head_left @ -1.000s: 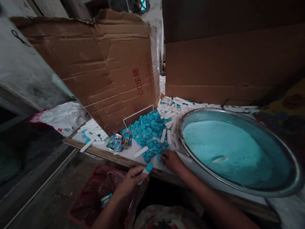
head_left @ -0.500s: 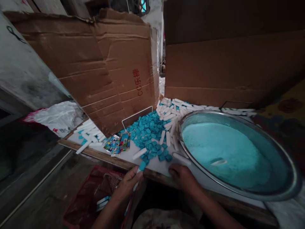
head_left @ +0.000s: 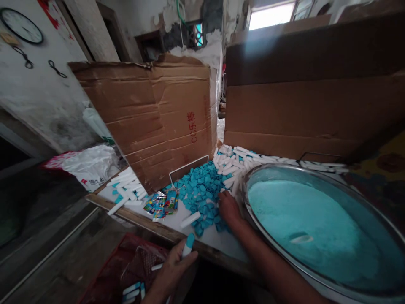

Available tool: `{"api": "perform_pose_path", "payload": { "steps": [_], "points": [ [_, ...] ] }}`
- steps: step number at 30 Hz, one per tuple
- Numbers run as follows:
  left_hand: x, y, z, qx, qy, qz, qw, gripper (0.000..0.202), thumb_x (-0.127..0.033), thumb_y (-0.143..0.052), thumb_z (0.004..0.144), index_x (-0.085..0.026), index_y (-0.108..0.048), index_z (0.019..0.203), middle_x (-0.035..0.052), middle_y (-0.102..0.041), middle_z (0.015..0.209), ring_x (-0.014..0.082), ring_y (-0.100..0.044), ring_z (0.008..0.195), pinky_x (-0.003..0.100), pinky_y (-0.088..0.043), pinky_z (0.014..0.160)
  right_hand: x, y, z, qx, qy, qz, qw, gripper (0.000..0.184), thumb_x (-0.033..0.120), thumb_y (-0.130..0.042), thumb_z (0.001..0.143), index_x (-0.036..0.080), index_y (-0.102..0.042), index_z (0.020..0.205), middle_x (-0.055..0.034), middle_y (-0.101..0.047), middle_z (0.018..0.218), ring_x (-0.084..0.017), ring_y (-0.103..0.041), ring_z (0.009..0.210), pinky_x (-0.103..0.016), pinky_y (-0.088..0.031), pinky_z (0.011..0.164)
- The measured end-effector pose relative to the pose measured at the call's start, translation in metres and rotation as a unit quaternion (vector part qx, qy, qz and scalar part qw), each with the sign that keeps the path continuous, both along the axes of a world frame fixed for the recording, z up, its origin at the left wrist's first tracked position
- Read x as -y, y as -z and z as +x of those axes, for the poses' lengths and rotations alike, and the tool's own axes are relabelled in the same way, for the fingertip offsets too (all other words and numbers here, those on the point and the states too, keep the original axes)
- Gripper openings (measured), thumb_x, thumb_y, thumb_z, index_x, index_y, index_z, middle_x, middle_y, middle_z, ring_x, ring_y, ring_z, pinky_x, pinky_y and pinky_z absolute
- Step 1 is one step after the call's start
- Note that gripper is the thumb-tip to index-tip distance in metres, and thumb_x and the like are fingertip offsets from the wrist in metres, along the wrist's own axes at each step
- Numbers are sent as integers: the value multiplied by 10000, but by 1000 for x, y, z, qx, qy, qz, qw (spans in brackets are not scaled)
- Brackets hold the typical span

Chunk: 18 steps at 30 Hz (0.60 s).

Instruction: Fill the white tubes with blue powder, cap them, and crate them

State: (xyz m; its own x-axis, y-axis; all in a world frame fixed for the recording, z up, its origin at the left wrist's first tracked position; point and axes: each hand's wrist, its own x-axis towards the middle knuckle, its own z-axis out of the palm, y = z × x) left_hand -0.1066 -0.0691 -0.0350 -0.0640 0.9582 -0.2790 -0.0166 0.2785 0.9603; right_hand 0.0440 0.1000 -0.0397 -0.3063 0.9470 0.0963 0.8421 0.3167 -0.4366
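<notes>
My left hand, at the table's near edge, is closed around a white tube with a blue cap, which points upward. Over the table, my right hand has curled fingers at the border between a heap of blue caps and a pile of white tubes. A white end shows by its fingertips, but what they hold is unclear. One loose white tube lies in front of the caps. Right of my right forearm stands a large metal basin with pale blue powder and a white scoop-like piece in it.
A red basket below the table's left edge holds several blue-capped tubes. Colourful packets and more white tubes lie at the left. Cardboard sheets stand behind the heaps. A white plastic bag sits beyond.
My right hand has moved from the table's near edge forward to the caps and tubes. My left hand still holds the capped tube, now more upright. The camera has tilted up.
</notes>
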Motion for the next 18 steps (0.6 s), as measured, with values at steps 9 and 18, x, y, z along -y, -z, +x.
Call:
{"api": "perform_pose_path", "payload": {
  "steps": [9,18],
  "points": [
    [-3,10,-12,30,-54,0,998,451,-532,-691,586,-171,-620,846,-16,-570,609,166,-538,647,258,-429,629,-9,1,-10,-84,-7,-15,996,283,41,-431,740,133,-629,920,-135,-597,994,-252,-528,960,-344,-384,842],
    [-34,-14,23,133,-29,51,989,339,-453,-633,660,-153,-528,779,-42,-527,518,62,-382,377,183,-259,387,72,-23,15,-523,-100,-350,771,323,326,-611,667,202,-603,965,5,-618,723,-139,-548,588,-293,-440,617]
  ]
}}
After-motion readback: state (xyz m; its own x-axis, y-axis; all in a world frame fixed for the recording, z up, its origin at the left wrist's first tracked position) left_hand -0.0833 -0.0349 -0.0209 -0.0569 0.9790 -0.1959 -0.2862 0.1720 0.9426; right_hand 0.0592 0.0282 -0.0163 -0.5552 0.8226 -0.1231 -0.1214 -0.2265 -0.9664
